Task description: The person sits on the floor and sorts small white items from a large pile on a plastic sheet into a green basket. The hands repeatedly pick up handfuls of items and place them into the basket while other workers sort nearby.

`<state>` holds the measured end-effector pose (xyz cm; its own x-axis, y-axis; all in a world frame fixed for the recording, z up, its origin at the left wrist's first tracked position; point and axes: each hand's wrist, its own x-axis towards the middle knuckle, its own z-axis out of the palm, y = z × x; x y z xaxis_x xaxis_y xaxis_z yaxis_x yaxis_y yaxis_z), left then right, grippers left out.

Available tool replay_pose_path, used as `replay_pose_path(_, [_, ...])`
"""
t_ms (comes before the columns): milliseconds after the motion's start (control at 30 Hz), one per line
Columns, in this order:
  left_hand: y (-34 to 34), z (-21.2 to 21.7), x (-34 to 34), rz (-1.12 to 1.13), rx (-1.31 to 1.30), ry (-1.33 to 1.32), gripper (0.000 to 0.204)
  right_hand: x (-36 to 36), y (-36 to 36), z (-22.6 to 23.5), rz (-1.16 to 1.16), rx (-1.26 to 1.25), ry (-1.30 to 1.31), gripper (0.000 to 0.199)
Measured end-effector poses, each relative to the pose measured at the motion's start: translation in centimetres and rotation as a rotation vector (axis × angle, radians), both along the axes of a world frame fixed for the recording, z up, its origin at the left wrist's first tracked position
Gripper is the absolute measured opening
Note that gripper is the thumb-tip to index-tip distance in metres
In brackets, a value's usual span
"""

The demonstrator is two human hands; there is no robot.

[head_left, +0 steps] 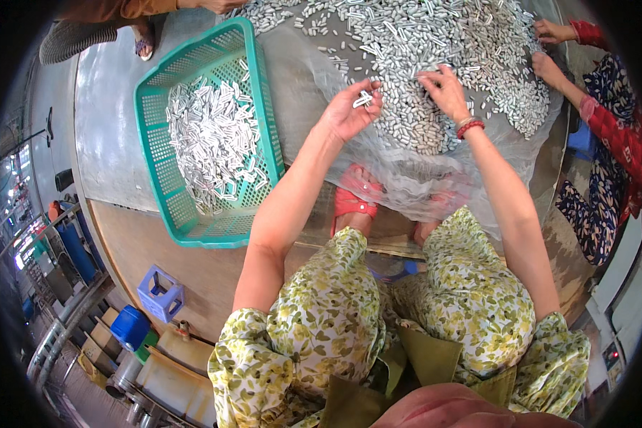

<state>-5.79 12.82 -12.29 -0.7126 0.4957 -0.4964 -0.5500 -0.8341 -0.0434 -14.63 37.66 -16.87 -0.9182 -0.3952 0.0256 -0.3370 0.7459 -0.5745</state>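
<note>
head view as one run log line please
left hand: holds silvery pieces | right hand: at silvery pile | green basket: holds silvery pieces

Head camera: one wide fisheye view, directed steeply downward from above the wearer.
The scene is viewed from over the wearer's own lap [328, 299]; the olive collar [429, 353] is taken in near the lower edge, close to the lens, and the upper edge is faced away from the body. The left hand [354, 110] and right hand [444, 93] are seen from above, farther off, in the upper middle. The green basket [269, 121] is framed whole, left of centre; the heap of small silvery pieces [414, 93] is cut by the upper edge. Straight edges are bowed toward the dark rim.
</note>
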Motion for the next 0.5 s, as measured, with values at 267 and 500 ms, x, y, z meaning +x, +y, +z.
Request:
replay_pose_path(267, [-0.8, 1.7, -1.5, -0.114, -0.717, 0.250, 0.021, 4.6, -4.7, 5.0, 0.248, -0.198, -0.476, 0.022])
replay_pose_path(500, [-0.9, 0.9, -2.6, -0.732, -2.104, 0.659, 0.035, 3.5, -1.8, 6.8, 0.092, -0.381, -0.329, 0.022])
